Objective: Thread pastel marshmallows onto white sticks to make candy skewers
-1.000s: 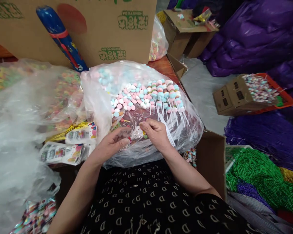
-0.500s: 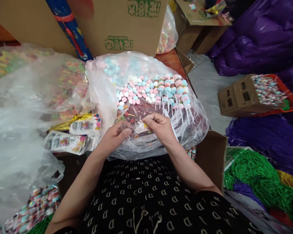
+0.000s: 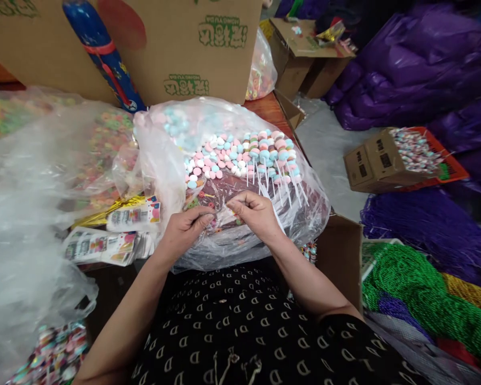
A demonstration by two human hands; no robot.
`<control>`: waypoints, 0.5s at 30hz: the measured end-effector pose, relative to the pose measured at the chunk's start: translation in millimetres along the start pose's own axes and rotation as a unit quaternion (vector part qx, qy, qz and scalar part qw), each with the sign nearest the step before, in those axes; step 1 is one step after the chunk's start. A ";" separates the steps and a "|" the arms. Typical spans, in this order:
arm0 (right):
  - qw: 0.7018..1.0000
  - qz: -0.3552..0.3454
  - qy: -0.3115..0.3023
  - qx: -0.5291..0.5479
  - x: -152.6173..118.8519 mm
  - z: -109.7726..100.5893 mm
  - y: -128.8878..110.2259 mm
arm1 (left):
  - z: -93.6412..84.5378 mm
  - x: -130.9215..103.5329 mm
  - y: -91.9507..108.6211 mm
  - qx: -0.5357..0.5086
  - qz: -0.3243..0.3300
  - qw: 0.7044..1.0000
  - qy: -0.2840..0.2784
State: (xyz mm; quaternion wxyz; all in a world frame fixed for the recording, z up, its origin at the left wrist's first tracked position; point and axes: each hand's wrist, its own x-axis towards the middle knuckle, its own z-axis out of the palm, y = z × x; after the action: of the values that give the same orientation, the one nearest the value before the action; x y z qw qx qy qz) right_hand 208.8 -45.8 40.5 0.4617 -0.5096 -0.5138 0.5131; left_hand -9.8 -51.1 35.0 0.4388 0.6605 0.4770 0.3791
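My left hand (image 3: 190, 229) is closed with thumb and forefinger pressed together; whatever it pinches is hidden. My right hand (image 3: 254, 213) pinches a small clear wrapper (image 3: 226, 216) that shows a bit of yellow print. Both hands are close together over a large plastic bag (image 3: 300, 200) spread across the work surface. Beyond them, candy lollipops (image 3: 279, 147) in pink, blue and brown lie in a row, white sticks toward me. Left of these is a pile of loose pastel candies (image 3: 216, 155). Several ring candies (image 3: 211, 205) lie near my fingers.
Stacked printed wrappers (image 3: 100, 246) and gold twist ties (image 3: 104, 210) lie at left, beside a big bag of ring candies (image 3: 108, 128). A cardboard box (image 3: 176, 43) stands behind. At right are a box of wrapped sweets (image 3: 371, 163) and green bead strands (image 3: 409, 283).
The view has shifted slightly, so the scene sits a little lower and further left. My left thumb and forefinger are now closer together. My right hand keeps its pinch on the wrapper.
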 end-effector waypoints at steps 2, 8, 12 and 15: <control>1.000 -0.015 0.007 -0.002 0.4 -4.5 0.1 | 0.1 1.6 0.1 -0.007 0.002 1.000 0.009; 0.996 -0.057 0.026 0.070 0.9 -11.4 0.2 | 2.1 5.7 -8.5 -0.046 -0.019 0.997 0.055; 0.997 -0.026 0.029 0.069 -3.9 1.0 7.9 | 16.9 5.5 -15.5 -0.037 -0.035 0.996 0.068; 0.996 -0.001 -0.014 0.084 -6.2 3.0 14.9 | 24.7 5.3 -16.0 -0.029 -0.020 0.996 0.085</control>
State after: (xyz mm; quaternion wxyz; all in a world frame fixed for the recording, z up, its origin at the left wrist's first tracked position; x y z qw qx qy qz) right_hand 206.9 -52.8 25.8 0.4963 -0.4606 -0.4759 0.5612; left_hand 9.6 -48.8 12.3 0.4230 0.6029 0.5146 0.4390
